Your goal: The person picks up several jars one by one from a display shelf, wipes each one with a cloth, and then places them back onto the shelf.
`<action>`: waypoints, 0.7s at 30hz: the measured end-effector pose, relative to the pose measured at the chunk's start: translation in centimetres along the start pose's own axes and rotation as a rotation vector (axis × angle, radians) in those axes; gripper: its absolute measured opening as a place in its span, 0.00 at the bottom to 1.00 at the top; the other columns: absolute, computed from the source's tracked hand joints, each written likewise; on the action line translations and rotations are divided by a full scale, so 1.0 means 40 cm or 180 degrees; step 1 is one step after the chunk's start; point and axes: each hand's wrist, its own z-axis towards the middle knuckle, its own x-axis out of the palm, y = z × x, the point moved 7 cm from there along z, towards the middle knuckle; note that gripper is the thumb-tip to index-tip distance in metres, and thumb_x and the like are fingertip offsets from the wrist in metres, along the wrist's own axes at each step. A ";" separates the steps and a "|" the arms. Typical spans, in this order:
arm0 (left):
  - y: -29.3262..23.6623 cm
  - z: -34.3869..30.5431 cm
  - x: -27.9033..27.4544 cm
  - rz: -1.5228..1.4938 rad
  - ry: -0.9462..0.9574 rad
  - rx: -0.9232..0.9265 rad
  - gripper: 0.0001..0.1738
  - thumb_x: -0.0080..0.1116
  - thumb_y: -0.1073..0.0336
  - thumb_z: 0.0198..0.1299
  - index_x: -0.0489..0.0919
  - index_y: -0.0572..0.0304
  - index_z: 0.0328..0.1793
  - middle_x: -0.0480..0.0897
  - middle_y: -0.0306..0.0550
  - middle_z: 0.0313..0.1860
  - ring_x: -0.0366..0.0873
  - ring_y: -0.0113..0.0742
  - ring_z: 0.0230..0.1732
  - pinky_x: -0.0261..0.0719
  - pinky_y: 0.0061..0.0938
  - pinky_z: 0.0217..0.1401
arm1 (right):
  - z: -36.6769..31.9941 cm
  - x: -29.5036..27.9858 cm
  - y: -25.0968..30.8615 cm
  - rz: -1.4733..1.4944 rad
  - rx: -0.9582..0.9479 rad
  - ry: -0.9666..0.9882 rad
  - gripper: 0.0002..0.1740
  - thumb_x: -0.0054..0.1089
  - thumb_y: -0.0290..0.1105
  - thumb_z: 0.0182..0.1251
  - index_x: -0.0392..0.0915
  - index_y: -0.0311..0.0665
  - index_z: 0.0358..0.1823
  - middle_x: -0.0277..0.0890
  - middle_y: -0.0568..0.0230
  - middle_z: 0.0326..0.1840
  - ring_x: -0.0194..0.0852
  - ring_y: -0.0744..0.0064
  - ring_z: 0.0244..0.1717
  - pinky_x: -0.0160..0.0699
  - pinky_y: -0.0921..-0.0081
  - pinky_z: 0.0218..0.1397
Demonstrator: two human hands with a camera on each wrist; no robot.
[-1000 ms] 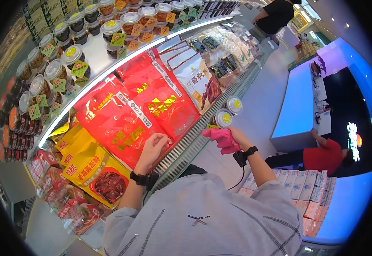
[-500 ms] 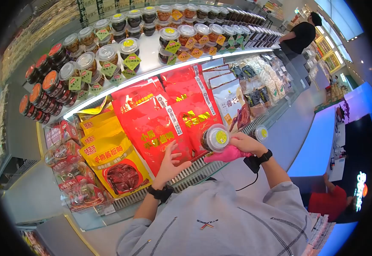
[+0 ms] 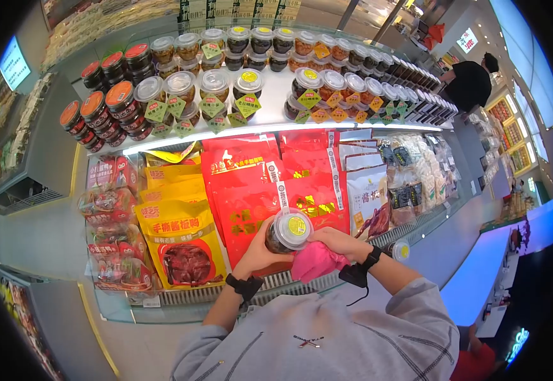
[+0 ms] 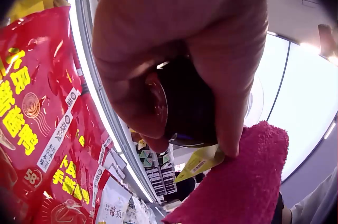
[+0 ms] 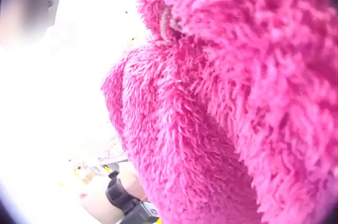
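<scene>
Fuzzy pink cloth, red-and-yellow packets

Now grips lidded jar with left hand, earlier open and apart over red bags. Has brought jar leftward, away from other jar at display's edge. Has closed gap between hands, with right hand and pink cloth beside jar. Views display more squarely, less tilted.
</scene>
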 end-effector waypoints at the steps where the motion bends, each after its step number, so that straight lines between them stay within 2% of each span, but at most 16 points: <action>1: 0.010 0.012 -0.006 -0.0078 -0.0028 -0.0019 0.60 0.82 0.67 0.38 0.55 0.61 0.77 0.66 0.49 0.70 0.65 0.37 0.70 0.63 0.33 0.73 | 0.010 -0.006 0.016 -0.0060 -0.0003 -0.0044 0.19 0.51 0.35 0.72 0.79 0.25 0.51 0.83 0.60 0.47 0.80 0.77 0.44 0.77 0.79 0.50; 4: 0.009 0.048 -0.031 0.0234 -0.0321 0.0278 0.62 0.78 0.72 0.43 0.48 0.58 0.80 0.62 0.48 0.75 0.66 0.38 0.70 0.67 0.35 0.71 | 0.065 -0.043 0.047 0.0011 -0.0023 -0.0108 0.18 0.51 0.35 0.72 0.80 0.27 0.51 0.83 0.61 0.46 0.81 0.76 0.43 0.77 0.79 0.49; 7: 0.017 0.018 -0.069 0.0655 -0.0914 -0.0293 0.60 0.74 0.70 0.50 0.43 0.58 0.82 0.58 0.54 0.77 0.70 0.40 0.66 0.75 0.33 0.62 | 0.144 -0.113 0.150 0.0020 -0.0369 -0.0523 0.18 0.49 0.35 0.73 0.80 0.26 0.48 0.83 0.60 0.44 0.81 0.76 0.42 0.78 0.78 0.46; 10: 0.115 -0.066 -0.134 0.0609 -0.1426 -0.0712 0.54 0.71 0.62 0.54 0.48 0.61 0.81 0.62 0.60 0.75 0.77 0.41 0.59 0.78 0.30 0.53 | 0.275 -0.205 0.262 0.0008 -0.0964 -0.0760 0.18 0.47 0.34 0.73 0.79 0.25 0.44 0.82 0.59 0.41 0.81 0.74 0.39 0.79 0.76 0.42; 13: 0.200 -0.189 -0.194 0.0862 -0.1754 -0.1176 0.47 0.69 0.59 0.57 0.55 0.63 0.78 0.68 0.60 0.71 0.80 0.41 0.55 0.79 0.28 0.51 | 0.442 -0.311 0.365 0.0135 -0.1280 -0.1019 0.19 0.45 0.35 0.74 0.79 0.24 0.41 0.81 0.59 0.37 0.80 0.73 0.35 0.78 0.73 0.39; 16: 0.202 -0.269 -0.227 0.0920 -0.1917 -0.1545 0.39 0.66 0.63 0.61 0.61 0.67 0.75 0.72 0.61 0.67 0.79 0.39 0.54 0.79 0.26 0.52 | 0.590 -0.383 0.453 0.0485 -0.1410 -0.1097 0.19 0.45 0.35 0.74 0.78 0.23 0.39 0.80 0.57 0.35 0.80 0.70 0.32 0.79 0.72 0.36; 19: 0.172 -0.314 -0.234 0.0733 -0.2295 -0.1711 0.34 0.65 0.62 0.61 0.67 0.71 0.70 0.77 0.61 0.61 0.81 0.39 0.52 0.78 0.29 0.54 | 0.700 -0.436 0.503 0.0494 -0.1430 -0.1122 0.20 0.46 0.36 0.72 0.77 0.22 0.39 0.79 0.56 0.35 0.78 0.70 0.33 0.77 0.70 0.38; 21: 0.184 -0.344 -0.233 0.1329 -0.2304 -0.1730 0.32 0.65 0.63 0.60 0.70 0.72 0.67 0.79 0.61 0.59 0.81 0.40 0.52 0.78 0.31 0.54 | 0.740 -0.449 0.516 0.0410 -0.1351 -0.1305 0.20 0.47 0.37 0.70 0.77 0.21 0.38 0.79 0.57 0.34 0.77 0.71 0.33 0.76 0.69 0.38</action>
